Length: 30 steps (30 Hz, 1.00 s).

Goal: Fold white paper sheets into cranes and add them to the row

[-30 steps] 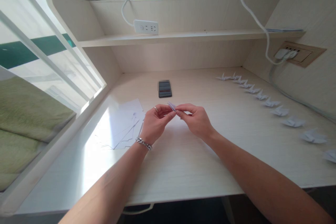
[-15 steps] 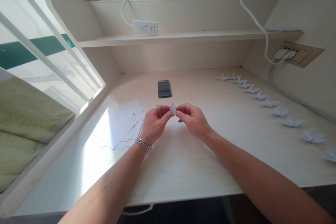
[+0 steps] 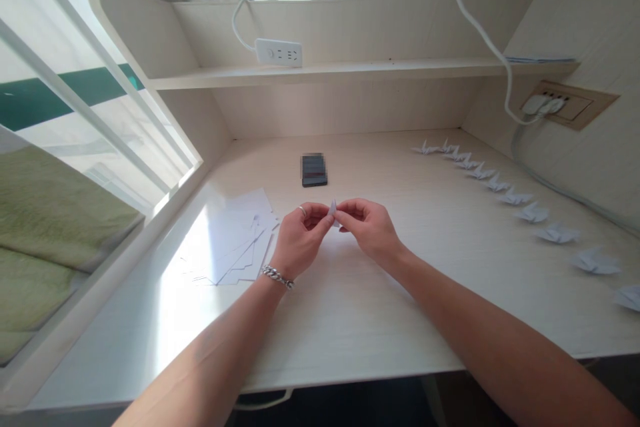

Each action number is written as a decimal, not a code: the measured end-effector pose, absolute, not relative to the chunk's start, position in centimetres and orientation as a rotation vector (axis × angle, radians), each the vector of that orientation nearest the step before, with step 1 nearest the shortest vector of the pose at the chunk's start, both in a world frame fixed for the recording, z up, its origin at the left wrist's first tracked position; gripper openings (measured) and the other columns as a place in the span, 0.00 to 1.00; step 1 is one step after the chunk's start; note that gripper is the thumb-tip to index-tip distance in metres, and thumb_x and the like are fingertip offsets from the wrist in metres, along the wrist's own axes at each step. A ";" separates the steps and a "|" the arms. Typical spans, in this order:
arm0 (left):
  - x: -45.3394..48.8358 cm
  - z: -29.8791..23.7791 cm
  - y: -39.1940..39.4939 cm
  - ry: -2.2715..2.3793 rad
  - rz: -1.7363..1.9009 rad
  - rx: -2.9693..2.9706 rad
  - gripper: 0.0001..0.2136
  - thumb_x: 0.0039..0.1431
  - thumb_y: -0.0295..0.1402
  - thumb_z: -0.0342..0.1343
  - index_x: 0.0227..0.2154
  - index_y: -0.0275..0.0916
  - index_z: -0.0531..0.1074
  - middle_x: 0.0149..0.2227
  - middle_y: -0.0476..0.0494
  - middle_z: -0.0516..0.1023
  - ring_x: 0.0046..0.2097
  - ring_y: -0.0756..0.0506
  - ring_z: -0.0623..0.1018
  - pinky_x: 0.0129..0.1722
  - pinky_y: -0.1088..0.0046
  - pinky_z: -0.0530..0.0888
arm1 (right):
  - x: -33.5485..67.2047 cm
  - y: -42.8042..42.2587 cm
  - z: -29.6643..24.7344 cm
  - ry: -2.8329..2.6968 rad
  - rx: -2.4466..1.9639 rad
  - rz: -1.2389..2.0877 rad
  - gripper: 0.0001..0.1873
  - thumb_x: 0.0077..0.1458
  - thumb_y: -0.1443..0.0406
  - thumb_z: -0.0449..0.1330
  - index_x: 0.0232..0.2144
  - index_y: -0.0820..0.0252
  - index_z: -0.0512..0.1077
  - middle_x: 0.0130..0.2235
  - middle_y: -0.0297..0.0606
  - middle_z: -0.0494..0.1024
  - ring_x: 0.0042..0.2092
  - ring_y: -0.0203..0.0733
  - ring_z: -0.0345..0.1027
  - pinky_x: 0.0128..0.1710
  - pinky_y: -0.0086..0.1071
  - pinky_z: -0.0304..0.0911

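A small folded piece of white paper (image 3: pixel 333 211) is pinched between both hands above the middle of the desk, its pointed end up. My left hand (image 3: pixel 303 235), with a ring and a chain bracelet, grips its left side between thumb and fingers. From the other side my right hand (image 3: pixel 369 225) pinches it the same way. Fingertips cover much of the paper, so its exact folds are hidden. Left of my left hand lies a loose pile of white paper sheets (image 3: pixel 235 227). Several folded paper cranes (image 3: pixel 533 211) stand in a curved row along the desk's right side.
A dark, partly blurred flat object (image 3: pixel 314 170) lies beyond my hands. On the shelf (image 3: pixel 350 70) at the back stands a white power strip (image 3: pixel 279 53). A white cable (image 3: pixel 480 23) runs to a wall socket (image 3: pixel 575 105). White bars (image 3: pixel 85 103) border the desk's left side.
The folded paper has turned and now shows a narrower side. My left hand has shifted slightly right, while my right hand stays almost in place.
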<state>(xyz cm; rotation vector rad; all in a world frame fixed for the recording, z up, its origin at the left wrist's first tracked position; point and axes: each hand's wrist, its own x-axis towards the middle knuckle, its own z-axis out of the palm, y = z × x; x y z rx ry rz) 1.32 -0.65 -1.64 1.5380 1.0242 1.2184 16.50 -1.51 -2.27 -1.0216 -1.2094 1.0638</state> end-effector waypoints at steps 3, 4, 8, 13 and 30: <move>1.4 -1.8 -0.6 1.014 1.229 1.521 0.12 0.52 0.36 0.64 0.35 0.34 0.74 0.35 0.40 0.81 0.37 0.45 0.80 0.40 0.66 0.76 | 16.3 -1.6 -2.2 -1.163 -1.022 1.092 0.11 0.46 0.59 0.68 0.31 0.61 0.77 0.30 0.37 0.80 0.33 0.39 0.73 0.34 0.35 0.69; 1.4 -1.8 -0.6 1.009 1.232 1.512 0.12 0.52 0.36 0.65 0.35 0.34 0.74 0.35 0.40 0.81 0.37 0.45 0.80 0.40 0.66 0.76 | 16.3 -1.6 -2.2 -1.143 -1.023 1.099 0.11 0.45 0.59 0.68 0.31 0.61 0.77 0.30 0.37 0.80 0.33 0.39 0.73 0.35 0.35 0.70; 1.5 -1.7 -0.6 0.995 1.233 1.487 0.11 0.51 0.35 0.65 0.34 0.34 0.75 0.34 0.41 0.81 0.36 0.46 0.80 0.40 0.67 0.76 | 16.2 -1.6 -2.1 -1.056 -1.013 1.127 0.13 0.42 0.60 0.70 0.31 0.61 0.78 0.32 0.38 0.81 0.36 0.41 0.74 0.38 0.37 0.71; 1.6 -1.7 -0.7 0.996 1.246 1.465 0.12 0.49 0.34 0.66 0.36 0.34 0.75 0.34 0.42 0.80 0.36 0.46 0.79 0.40 0.67 0.76 | 16.2 -1.6 -2.2 -1.002 -1.010 1.126 0.15 0.40 0.60 0.71 0.31 0.62 0.79 0.32 0.39 0.82 0.36 0.44 0.75 0.41 0.40 0.71; 1.3 -1.7 -0.8 0.999 1.201 1.560 0.17 0.53 0.36 0.64 0.44 0.35 0.72 0.32 0.43 0.78 0.35 0.47 0.79 0.39 0.68 0.76 | 16.4 -1.5 -2.1 -1.087 -0.954 1.103 0.13 0.42 0.62 0.70 0.29 0.60 0.72 0.29 0.35 0.77 0.33 0.38 0.71 0.35 0.34 0.67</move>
